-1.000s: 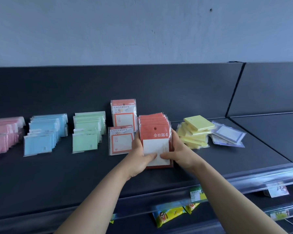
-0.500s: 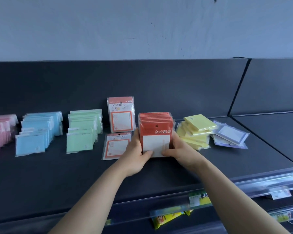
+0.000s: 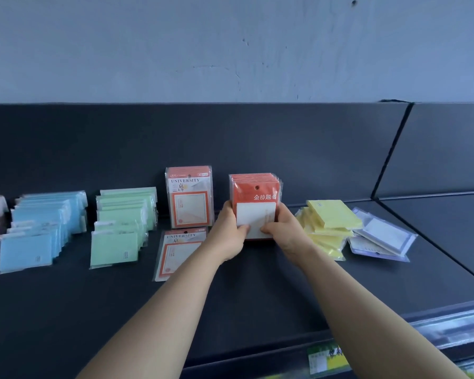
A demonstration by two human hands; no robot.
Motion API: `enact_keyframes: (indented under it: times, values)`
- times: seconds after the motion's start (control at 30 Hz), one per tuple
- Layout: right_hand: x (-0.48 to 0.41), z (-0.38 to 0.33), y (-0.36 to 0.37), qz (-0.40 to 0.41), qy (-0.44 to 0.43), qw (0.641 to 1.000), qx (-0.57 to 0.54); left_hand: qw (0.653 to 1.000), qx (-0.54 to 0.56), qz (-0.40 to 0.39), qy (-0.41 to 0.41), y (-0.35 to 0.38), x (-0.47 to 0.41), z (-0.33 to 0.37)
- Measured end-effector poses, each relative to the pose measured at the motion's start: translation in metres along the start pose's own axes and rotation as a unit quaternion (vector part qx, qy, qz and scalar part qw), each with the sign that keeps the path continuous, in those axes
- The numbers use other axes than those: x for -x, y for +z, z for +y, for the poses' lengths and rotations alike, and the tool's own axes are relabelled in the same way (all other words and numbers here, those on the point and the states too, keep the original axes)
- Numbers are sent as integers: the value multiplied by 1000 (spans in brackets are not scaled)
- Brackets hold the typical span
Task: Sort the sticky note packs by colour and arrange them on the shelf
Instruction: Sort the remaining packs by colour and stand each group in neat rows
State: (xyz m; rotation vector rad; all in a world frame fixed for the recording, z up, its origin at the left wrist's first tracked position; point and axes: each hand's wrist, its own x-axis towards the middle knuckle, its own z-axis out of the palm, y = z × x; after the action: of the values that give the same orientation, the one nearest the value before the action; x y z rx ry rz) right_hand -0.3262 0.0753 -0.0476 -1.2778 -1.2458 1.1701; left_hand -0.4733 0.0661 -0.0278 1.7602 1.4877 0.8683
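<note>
Red packs [image 3: 255,192] moved back upright | glossy, rectangular | left hand [image 3: 229,233], right hand [image 3: 285,231] clasp them

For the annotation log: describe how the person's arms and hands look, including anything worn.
The left hand and right hand are bare: no gloves, and no ring, watch or bracelet on the parts that show. The left forearm and right forearm are uncovered down to the bottom edge of the view; no sleeve appears.

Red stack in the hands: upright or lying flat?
Upright. The red stack stands on edge, face toward the camera, with the left hand and right hand gripping its sides.
</note>
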Motion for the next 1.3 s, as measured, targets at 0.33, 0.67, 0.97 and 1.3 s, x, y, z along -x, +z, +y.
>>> enact_keyframes:
  times: [0.33, 0.67, 0.97, 1.3]
  values:
    - [-39, -12, 4, 1, 19, 1000, 16, 994, 75, 53, -59, 13, -39, -4]
    - [-34, -3, 2, -9, 3, 1000, -15, 992, 85, 46, -87, 18, -36, -10]
    - [-31, -6, 1, -2, -37, 999, -14, 993, 62, 48, -86, 14, -32, -6]
    - [22, -45, 22, 162, -140, 966, 147, 992, -59, 100, -51, -55, 30, 1]
